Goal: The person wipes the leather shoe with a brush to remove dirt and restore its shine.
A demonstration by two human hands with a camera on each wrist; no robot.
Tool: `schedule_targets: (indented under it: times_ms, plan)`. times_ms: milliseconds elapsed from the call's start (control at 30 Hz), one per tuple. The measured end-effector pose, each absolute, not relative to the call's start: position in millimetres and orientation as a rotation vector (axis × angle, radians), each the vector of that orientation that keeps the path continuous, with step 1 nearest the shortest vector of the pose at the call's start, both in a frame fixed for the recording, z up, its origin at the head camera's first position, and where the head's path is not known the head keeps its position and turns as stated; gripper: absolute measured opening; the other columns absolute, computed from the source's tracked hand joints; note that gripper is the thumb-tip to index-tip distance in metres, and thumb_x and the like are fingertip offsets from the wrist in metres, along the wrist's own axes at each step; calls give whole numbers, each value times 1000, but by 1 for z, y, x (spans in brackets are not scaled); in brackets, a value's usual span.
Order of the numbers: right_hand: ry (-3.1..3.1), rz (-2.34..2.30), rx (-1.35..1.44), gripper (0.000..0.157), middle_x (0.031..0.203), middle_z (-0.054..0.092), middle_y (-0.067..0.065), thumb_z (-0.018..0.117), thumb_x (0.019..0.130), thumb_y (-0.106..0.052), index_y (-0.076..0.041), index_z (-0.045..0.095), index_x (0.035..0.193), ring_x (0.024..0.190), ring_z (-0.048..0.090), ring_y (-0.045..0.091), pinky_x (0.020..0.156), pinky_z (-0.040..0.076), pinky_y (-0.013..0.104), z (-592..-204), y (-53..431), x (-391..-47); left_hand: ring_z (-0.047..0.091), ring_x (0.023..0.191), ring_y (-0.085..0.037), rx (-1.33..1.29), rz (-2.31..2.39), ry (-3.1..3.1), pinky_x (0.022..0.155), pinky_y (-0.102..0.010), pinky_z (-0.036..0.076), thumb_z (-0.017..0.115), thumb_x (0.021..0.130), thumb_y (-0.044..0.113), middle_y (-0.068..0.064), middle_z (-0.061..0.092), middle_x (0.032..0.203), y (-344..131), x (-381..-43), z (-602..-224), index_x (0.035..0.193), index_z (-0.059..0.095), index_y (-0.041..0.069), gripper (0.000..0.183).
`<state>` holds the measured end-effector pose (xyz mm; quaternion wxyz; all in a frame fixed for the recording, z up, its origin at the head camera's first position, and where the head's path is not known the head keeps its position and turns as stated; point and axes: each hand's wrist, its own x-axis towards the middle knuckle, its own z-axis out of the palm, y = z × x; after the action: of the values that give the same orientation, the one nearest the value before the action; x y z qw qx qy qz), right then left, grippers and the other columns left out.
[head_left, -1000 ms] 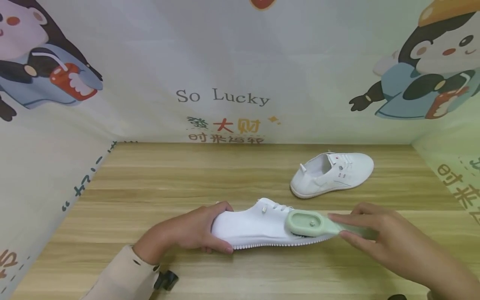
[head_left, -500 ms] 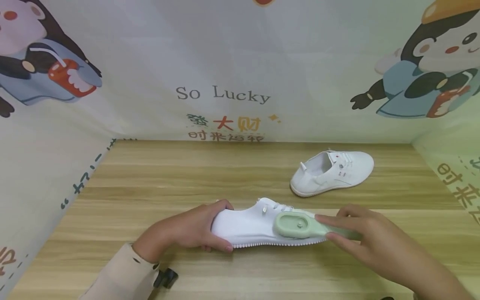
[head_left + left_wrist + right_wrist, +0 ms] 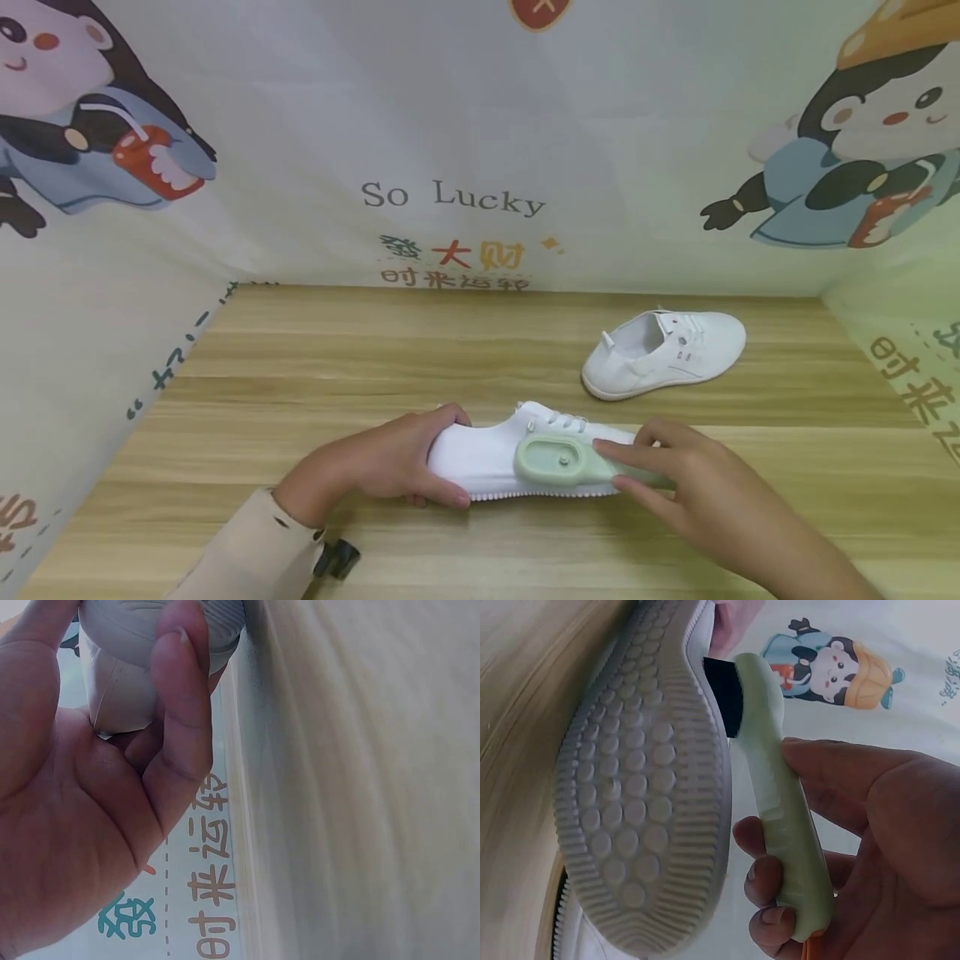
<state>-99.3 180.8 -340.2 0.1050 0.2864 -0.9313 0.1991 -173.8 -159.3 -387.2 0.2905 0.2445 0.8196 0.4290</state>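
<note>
My left hand (image 3: 397,458) grips the heel of a white lace-up shoe (image 3: 480,458), with the toe pointing right. In the left wrist view, the fingers (image 3: 184,697) curl round the heel and sole. My right hand (image 3: 697,483) holds a pale green shoe brush (image 3: 551,460) by its handle, thumb on one side and fingertips on the other. The brush head lies against the side of the shoe, near the laces. Dark bristles (image 3: 725,696) meet the shoe's side in the right wrist view, where the studded sole (image 3: 630,780) faces the camera.
A second white shoe (image 3: 667,354) sits farther back on the wood-grain tabletop (image 3: 360,358), toe to the right. Printed cloth walls (image 3: 637,167) enclose the back and both sides. A black piece (image 3: 337,558) sits by the left cuff.
My right hand has slid the brush leftward along the shoe's side, from near the toe toward the middle. The left hand keeps its grip on the heel.
</note>
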Motion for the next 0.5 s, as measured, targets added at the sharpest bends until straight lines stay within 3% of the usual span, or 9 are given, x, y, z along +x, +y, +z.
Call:
schedule_targets:
  times_ms: [500]
  plan:
    - [-2692,468,891,37,91,57,-12,80,84,-24,-27,73,121,69,42,-3,60,42,18,-342,154,-106,63,56,-18,651,1149,2192,51,-34,55,89,76,29,-9,61,96,-160,-173,-388,121,48,14,63]
